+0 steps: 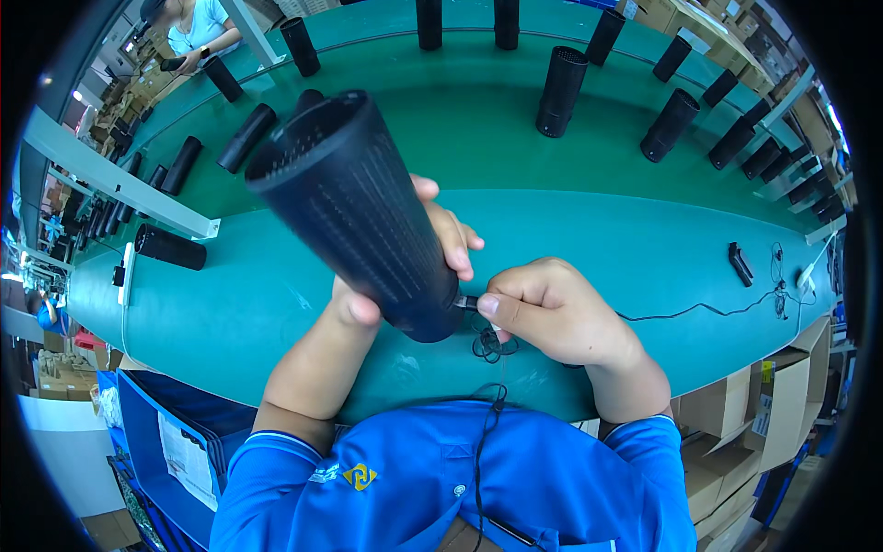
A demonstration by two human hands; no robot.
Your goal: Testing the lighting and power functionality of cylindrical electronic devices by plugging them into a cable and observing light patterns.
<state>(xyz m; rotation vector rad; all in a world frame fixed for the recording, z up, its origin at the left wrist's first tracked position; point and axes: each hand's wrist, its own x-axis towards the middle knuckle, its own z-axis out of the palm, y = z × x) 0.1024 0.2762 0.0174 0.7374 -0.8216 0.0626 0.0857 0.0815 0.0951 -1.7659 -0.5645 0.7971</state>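
A large black perforated cylinder [368,221], open at its upper end, is tilted in front of me. My left hand [446,230] wraps around its lower part, thumb on the near side and fingers on the far side. Beside its base, my right hand [556,308] pinches a black cable plug [467,302] between thumb and fingers. The plug's tip meets the cylinder's side near the bottom; whether it is seated inside cannot be made out. A coiled black cable [492,345] hangs below the right hand.
Green worktable [515,225]; behind it, a green belt [441,120] carries several similar cylinders, one upright [561,92]. At the right lie a small black device [739,264] and a thin cable [690,314]. Cardboard boxes [736,451] stand lower right, a blue bin [175,432] lower left. Another person [198,32] sits far left.
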